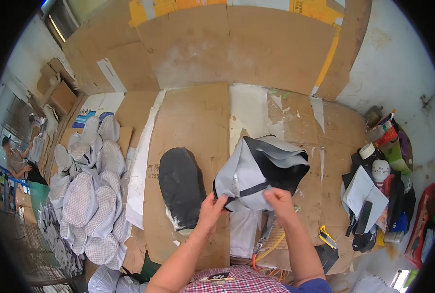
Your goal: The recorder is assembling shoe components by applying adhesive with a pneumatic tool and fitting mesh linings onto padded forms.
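Observation:
A light grey fabric piece with a black lining and black band (244, 176) is held up in front of me, its far side gaping into loose folds. My left hand (211, 213) pinches its near left edge, where black trim runs. My right hand (280, 204) grips the near right edge, thumb on top, by the end of the black band. Left of the piece, and apart from both hands, a flat black oval form (180, 178) rests on the cardboard, its near end worn white.
Many grey-white pieces with a net-like pattern (88, 202) are heaped at the left. At the right lie a yellow box cutter (328, 238), an open notebook (366, 198) and a tape roll (367, 150). Cardboard (276, 63) stands along the back. Another person (16, 161) is far left.

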`<state>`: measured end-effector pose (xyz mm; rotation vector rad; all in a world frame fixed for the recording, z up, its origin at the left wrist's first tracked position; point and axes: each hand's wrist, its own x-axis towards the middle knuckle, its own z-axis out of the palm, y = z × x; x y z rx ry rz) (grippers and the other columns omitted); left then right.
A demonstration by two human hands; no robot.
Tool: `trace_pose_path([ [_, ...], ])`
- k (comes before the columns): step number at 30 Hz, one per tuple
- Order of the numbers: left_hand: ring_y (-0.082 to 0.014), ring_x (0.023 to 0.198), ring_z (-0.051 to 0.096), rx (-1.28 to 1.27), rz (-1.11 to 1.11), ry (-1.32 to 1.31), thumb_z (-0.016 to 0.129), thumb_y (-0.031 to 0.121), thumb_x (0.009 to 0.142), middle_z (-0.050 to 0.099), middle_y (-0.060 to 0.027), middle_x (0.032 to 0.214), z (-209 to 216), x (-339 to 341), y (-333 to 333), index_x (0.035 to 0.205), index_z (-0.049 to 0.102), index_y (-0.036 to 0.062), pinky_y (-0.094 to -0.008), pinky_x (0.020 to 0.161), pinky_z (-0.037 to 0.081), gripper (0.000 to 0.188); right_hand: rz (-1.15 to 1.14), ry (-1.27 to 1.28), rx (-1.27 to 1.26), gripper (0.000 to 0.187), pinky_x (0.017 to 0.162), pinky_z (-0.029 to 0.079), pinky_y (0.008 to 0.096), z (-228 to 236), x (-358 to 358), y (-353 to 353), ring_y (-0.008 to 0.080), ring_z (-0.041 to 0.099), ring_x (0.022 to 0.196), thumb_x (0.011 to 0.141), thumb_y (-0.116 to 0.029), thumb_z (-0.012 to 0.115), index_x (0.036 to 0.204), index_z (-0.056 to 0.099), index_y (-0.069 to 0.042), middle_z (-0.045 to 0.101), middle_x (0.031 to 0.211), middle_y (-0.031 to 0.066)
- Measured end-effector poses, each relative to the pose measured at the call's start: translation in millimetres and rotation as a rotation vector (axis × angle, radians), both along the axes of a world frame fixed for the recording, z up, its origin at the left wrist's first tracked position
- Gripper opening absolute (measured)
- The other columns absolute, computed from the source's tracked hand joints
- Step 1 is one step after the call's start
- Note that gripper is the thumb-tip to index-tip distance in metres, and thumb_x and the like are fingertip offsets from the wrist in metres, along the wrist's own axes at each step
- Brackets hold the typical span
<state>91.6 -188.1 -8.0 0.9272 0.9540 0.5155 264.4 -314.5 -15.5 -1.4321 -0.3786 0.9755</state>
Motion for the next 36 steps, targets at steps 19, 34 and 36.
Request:
trace_pose_path([
  [19,-0.0029,0.071,0.048,0.206,-0.055,0.068,0.066,0.008,0.079,0.056,0.0036,0.086,-2.9,-34.4,14.0,0.085,0.058,0.0039,-0.0193,0.06,0.038,0.01,0.6,-0.205,-0.024,0.048,0.079,0.046,0.0279,51.3,-27.5,25.9,0.0111,0.055,0.088,0.063,-0.016,0.079,0.103,0.057,0.0,0.062,0.092,0.0053],
  [34,-0.0067,0.075,0.055,0.184,-0.15,-0.354,0.051,0.012,0.087,0.061,0.0019,0.085,75.1,-18.7,-5.4,0.086,0.059,0.0039,-0.0223,0.072,0.044,0.011,-0.234,-1.29,-0.008,0.047,0.077,0.04,0.0227,131.4,-65.6,-3.8,0.0063,0.046,0.089,0.079,-0.022,0.066,0.116,0.05,0.002,0.056,0.099,0.007],
  [36,-0.007,0.074,0.055,0.068,-0.185,-0.398,0.051,0.012,0.087,0.06,0.0015,0.083,97.2,-16.1,-12.4,0.085,0.059,0.0035,-0.022,0.071,0.044,0.011,0.026,-0.865,-0.023,0.04,0.077,0.042,0.0246,123.5,-49.4,-20.4,0.0081,0.05,0.088,0.079,-0.019,0.065,0.112,0.053,0.001,0.058,0.099,0.0051],
])
